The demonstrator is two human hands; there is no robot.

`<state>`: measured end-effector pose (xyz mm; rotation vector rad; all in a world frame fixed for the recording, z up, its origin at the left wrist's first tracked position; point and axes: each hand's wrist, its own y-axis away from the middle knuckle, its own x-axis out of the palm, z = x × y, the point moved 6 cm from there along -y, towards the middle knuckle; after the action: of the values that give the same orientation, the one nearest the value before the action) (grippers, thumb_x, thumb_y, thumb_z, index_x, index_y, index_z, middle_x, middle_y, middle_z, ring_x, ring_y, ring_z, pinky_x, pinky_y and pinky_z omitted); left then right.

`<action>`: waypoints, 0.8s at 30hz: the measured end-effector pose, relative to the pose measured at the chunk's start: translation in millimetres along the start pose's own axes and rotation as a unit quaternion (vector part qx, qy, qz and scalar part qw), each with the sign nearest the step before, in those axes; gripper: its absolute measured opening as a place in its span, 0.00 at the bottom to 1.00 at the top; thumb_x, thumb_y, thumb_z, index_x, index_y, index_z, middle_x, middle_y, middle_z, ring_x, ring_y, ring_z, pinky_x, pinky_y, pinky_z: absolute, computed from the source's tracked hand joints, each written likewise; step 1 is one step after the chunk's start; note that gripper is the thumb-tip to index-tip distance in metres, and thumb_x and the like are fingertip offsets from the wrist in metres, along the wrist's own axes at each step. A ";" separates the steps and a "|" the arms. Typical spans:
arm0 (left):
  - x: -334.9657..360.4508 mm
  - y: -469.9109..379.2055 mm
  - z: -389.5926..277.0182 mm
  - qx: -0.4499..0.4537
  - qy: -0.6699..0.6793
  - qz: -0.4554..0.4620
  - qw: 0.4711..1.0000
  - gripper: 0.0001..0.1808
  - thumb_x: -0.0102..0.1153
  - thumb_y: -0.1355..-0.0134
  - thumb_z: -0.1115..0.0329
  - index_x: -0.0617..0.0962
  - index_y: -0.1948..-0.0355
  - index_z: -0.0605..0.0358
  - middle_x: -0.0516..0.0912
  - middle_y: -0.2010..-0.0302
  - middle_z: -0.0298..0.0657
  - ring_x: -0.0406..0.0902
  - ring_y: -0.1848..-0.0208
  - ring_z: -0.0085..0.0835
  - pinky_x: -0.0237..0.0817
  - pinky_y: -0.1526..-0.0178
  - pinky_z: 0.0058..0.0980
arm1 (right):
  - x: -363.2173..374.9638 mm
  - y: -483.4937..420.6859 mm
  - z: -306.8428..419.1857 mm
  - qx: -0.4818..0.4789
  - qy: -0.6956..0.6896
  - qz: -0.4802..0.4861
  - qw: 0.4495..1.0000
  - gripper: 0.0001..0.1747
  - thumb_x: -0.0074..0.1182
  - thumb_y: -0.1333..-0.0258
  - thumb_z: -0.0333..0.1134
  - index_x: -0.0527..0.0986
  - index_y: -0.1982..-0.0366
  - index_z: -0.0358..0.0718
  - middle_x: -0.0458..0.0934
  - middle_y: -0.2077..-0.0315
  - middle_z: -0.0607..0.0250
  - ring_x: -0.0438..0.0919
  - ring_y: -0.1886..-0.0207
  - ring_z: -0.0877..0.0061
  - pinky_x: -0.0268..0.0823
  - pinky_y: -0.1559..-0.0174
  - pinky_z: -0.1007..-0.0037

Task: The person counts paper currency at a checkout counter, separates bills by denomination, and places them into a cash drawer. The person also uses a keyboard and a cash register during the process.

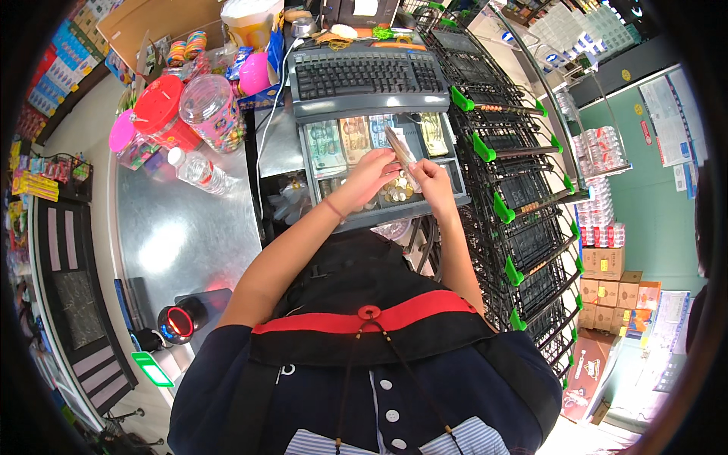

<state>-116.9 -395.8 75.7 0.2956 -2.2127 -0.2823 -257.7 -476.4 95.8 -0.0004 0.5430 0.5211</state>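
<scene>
An open cash drawer lies before me, beneath a black keyboard. Its rear compartments hold green banknotes, brownish banknotes, bluish banknotes and, at the right, yellowish banknotes. Coins fill a front compartment. Above the coins, my right hand grips the lower end of a stack of banknotes, tilted over the drawer. My left hand is at the stack's left side, fingers bent towards it; whether they pinch a note cannot be told.
Left of the drawer, a metal counter bears a plastic bottle, candy jars and a round scanner with a red light. Nested black shopping carts with green handle ends stand close at the right. A white cable runs beside the keyboard.
</scene>
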 end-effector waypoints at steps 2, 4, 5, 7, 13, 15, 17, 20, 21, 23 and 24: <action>-5.3 -28.6 14.8 0.002 0.066 0.031 0.997 0.09 0.51 0.32 0.67 0.74 0.54 0.59 0.78 0.51 0.42 0.76 0.47 0.34 0.67 0.41 0.34 | -5.2 1.3 22.4 -0.071 0.124 -0.071 0.987 0.16 0.57 0.40 0.41 0.76 0.75 0.35 0.76 0.81 0.59 0.75 0.77 0.69 0.64 0.71 0.72; 3.1 -50.6 29.2 -0.011 0.100 0.031 0.994 0.05 0.53 0.33 0.67 0.75 0.58 0.55 0.79 0.56 0.39 0.76 0.51 0.33 0.70 0.46 0.32 | -11.1 -3.4 22.6 -0.082 0.192 -0.133 0.969 0.17 0.59 0.44 0.43 0.76 0.74 0.34 0.77 0.77 0.45 0.77 0.72 0.50 0.68 0.68 0.62; 6.3 -60.7 33.4 -0.011 0.106 0.024 0.994 0.04 0.53 0.33 0.67 0.75 0.59 0.55 0.78 0.57 0.38 0.76 0.53 0.32 0.70 0.48 0.31 | -11.9 -9.6 21.3 -0.114 0.205 -0.141 0.962 0.16 0.58 0.43 0.42 0.76 0.74 0.35 0.78 0.78 0.45 0.78 0.71 0.49 0.69 0.68 0.60; 9.7 -79.8 38.5 -0.011 0.123 0.011 0.992 0.03 0.54 0.34 0.67 0.75 0.62 0.54 0.78 0.61 0.37 0.76 0.56 0.31 0.70 0.51 0.30 | -12.5 -24.4 17.2 -0.108 0.244 -0.133 0.955 0.15 0.58 0.44 0.41 0.77 0.73 0.35 0.78 0.77 0.45 0.79 0.69 0.49 0.70 0.67 0.58; -9.1 -130.8 50.3 -0.037 0.069 -0.061 0.995 0.04 0.49 0.41 0.77 0.72 0.69 0.55 0.76 0.68 0.37 0.76 0.65 0.30 0.70 0.57 0.33 | -8.3 -75.2 -1.2 -0.058 0.286 -0.096 0.952 0.14 0.59 0.48 0.41 0.78 0.74 0.36 0.81 0.73 0.46 0.80 0.65 0.49 0.71 0.60 0.55; -13.5 -145.4 51.7 -0.029 0.045 -0.065 0.996 0.05 0.50 0.44 0.76 0.72 0.68 0.53 0.75 0.69 0.36 0.75 0.65 0.27 0.71 0.55 0.36 | -8.5 -86.7 -4.7 -0.056 0.286 -0.085 0.953 0.14 0.59 0.48 0.42 0.78 0.73 0.36 0.81 0.73 0.46 0.80 0.64 0.49 0.71 0.59 0.54; -14.0 -152.3 51.5 -0.031 0.080 -0.057 0.995 0.05 0.51 0.44 0.75 0.71 0.68 0.52 0.74 0.70 0.34 0.74 0.65 0.26 0.69 0.55 0.37 | -7.8 -95.0 -4.3 -0.042 0.291 -0.070 0.953 0.14 0.59 0.48 0.43 0.78 0.72 0.37 0.81 0.72 0.45 0.80 0.63 0.49 0.71 0.59 0.53; -11.9 -157.5 54.3 -0.021 0.126 -0.037 0.991 0.04 0.50 0.43 0.73 0.72 0.68 0.51 0.74 0.71 0.33 0.72 0.66 0.25 0.67 0.58 0.34 | -8.0 -100.3 -3.4 -0.032 0.299 -0.067 0.951 0.14 0.59 0.48 0.43 0.79 0.70 0.39 0.81 0.72 0.46 0.80 0.63 0.49 0.71 0.59 0.53; -7.9 -155.4 55.0 -0.013 0.139 -0.035 0.990 0.02 0.50 0.42 0.73 0.72 0.70 0.52 0.74 0.71 0.34 0.72 0.67 0.25 0.66 0.60 0.31 | -7.8 -101.8 -3.9 -0.034 0.301 -0.069 0.951 0.14 0.59 0.48 0.43 0.79 0.70 0.39 0.81 0.73 0.46 0.80 0.63 0.49 0.71 0.59 0.53; -2.3 -152.4 53.5 0.001 0.142 -0.038 0.989 0.03 0.49 0.41 0.72 0.72 0.72 0.52 0.73 0.73 0.34 0.71 0.68 0.24 0.64 0.63 0.29 | -6.8 -104.3 -5.6 -0.032 0.295 -0.073 0.952 0.13 0.59 0.48 0.43 0.78 0.69 0.40 0.81 0.72 0.45 0.80 0.63 0.48 0.71 0.59 0.53; -1.4 -151.0 53.3 0.006 0.131 -0.043 0.990 0.03 0.49 0.41 0.72 0.72 0.72 0.52 0.72 0.73 0.33 0.70 0.69 0.23 0.63 0.63 0.28 | -4.8 -102.0 -3.3 -0.028 0.288 -0.073 0.954 0.13 0.59 0.48 0.43 0.78 0.68 0.40 0.81 0.72 0.44 0.80 0.63 0.48 0.71 0.58 0.53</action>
<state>-141.3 -533.0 -3.2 0.4128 -1.9470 -0.2614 -214.5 -568.0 81.6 -0.2532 1.0898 0.3868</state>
